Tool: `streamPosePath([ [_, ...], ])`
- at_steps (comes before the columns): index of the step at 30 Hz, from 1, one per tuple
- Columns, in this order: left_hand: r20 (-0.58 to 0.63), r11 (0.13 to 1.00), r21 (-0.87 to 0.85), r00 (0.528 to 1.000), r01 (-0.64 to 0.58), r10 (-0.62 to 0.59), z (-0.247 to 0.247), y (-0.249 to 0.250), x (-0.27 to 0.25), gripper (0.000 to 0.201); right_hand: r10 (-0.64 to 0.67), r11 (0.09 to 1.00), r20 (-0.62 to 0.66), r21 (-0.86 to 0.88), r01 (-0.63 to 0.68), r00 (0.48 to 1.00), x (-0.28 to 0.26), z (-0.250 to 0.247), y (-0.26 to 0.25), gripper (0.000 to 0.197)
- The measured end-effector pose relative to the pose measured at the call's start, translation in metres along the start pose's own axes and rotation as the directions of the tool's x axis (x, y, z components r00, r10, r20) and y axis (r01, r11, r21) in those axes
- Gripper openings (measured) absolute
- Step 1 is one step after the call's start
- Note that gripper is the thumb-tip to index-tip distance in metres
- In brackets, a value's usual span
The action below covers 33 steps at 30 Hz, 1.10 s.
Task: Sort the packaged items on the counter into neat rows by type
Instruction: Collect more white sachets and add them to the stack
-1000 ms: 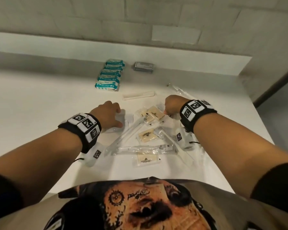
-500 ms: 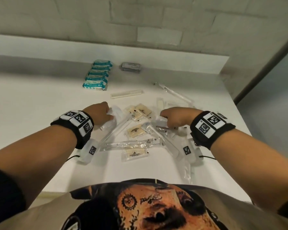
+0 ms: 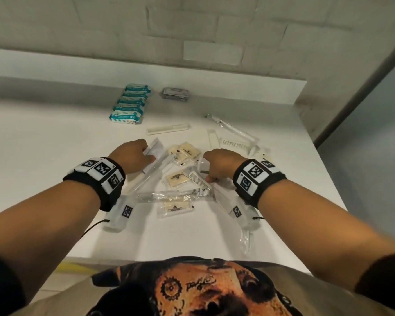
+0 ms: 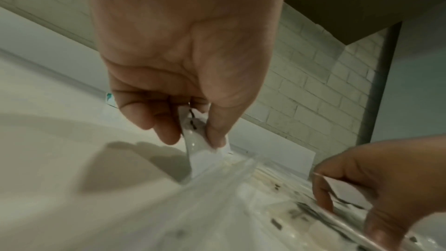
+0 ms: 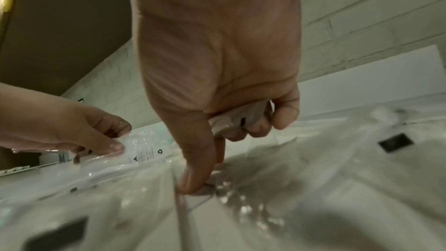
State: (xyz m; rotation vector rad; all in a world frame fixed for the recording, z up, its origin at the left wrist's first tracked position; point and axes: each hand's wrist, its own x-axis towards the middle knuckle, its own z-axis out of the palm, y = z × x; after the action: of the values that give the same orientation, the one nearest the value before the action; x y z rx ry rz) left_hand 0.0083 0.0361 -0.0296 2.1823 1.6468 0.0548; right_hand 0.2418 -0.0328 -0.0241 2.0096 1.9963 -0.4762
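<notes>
Loose packaged items lie in a heap on the white counter: beige sachets, a wrapped toothbrush and a wrapped comb. My left hand pinches a flat clear packet between thumb and fingers at the heap's left edge, just above the counter. My right hand is at the heap's right. Its curled fingers hold a small packet against the palm, while its thumb and forefinger pinch the edge of a clear wrapper on the counter.
A row of teal-and-white packs and a dark grey box sit by the back ledge. A white comb lies alone before them. More combs and wrapped sticks lie at the right, near the counter's edge.
My left hand, which lay on the clear packet, now holds it pinched. My right hand has drawn back from the far sachets to the wrapped comb.
</notes>
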Motion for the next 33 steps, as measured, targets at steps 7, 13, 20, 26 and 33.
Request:
streamPosePath([
  [7,0.002,0.952,-0.287,0.993,-0.11,0.115,0.002,0.044,-0.02,0.013,0.032,0.993,-0.051,0.113,-0.026,0.998,-0.001,0.003,0.013,0.02],
  [13,0.099,0.955,0.021,0.951,-0.296,0.293,0.021,0.079,-0.011,0.03,0.187,0.893,-0.188,0.441,-0.087,0.964,-0.029,-0.017,0.064,0.027],
  [20,0.265,0.885,0.229,0.901,-0.404,0.343,0.042,0.117,0.005,0.025,0.408,0.706,-0.118,0.67,-0.231,0.905,-0.067,-0.017,0.126,0.021],
  [26,0.394,0.854,0.338,0.884,-0.395,0.253,0.037,0.128,0.016,0.049,0.435,0.684,0.0,0.65,-0.331,0.9,-0.083,0.006,0.139,0.028],
  [33,0.365,0.864,0.335,0.897,-0.375,0.248,0.038,0.133,0.019,0.026,0.197,0.705,0.124,0.672,-0.228,0.973,-0.083,0.008,0.107,0.014],
])
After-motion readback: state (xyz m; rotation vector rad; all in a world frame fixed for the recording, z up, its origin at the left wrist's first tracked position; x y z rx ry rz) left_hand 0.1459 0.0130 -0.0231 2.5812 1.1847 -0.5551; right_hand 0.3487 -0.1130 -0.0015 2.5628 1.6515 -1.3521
